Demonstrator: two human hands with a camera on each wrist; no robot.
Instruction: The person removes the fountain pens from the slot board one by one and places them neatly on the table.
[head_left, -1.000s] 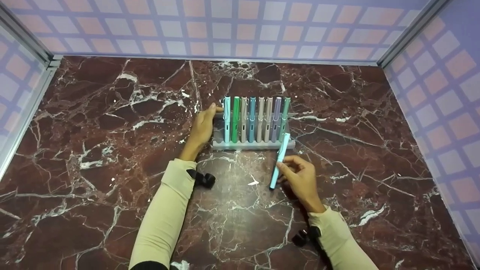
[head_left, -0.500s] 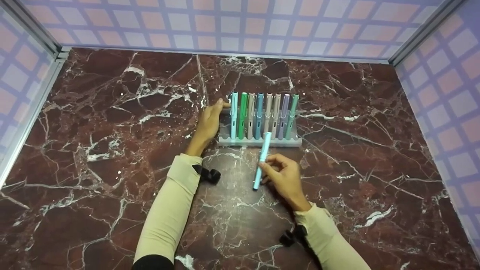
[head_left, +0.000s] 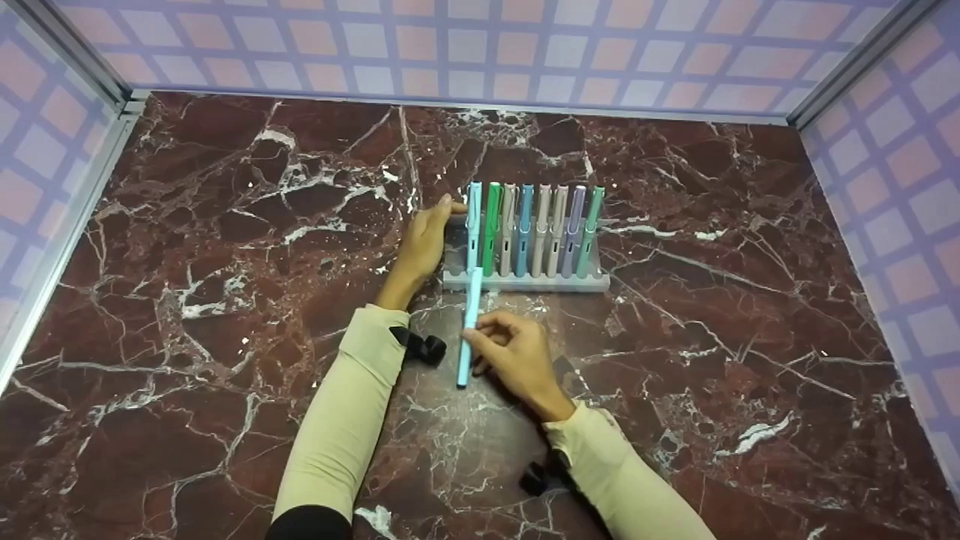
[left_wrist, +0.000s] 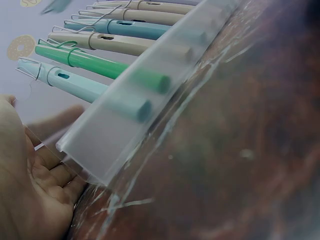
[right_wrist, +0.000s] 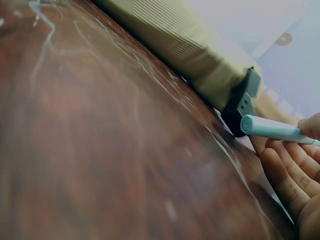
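A light blue fountain pen (head_left: 469,322) is pinched between the thumb and fingers of my right hand (head_left: 517,356), just in front of the stand's left end. Its upper tip overlaps the foot of a racked pen in the head view; whether they touch I cannot tell. The clear pen stand (head_left: 555,283) holds a row of capped pens, light blue (head_left: 474,225), green (head_left: 492,229), beige, blue, purple and teal. My left hand (head_left: 424,244) grips the stand's left edge. In the left wrist view, fingers of the left hand (left_wrist: 45,185) show through the clear panel.
A dark red marbled table (head_left: 712,352) lies under everything. Checkered panels (head_left: 480,52) enclose its back and sides. Black wrist cameras (head_left: 424,349) stick out from both cream sleeves. In the right wrist view, the other cream sleeve (right_wrist: 175,45) lies behind the pen.
My right hand has carried the light blue pen leftward along the stand's front, from its right end to its left. My left hand stays at the stand's edge; the head view shifted slightly.
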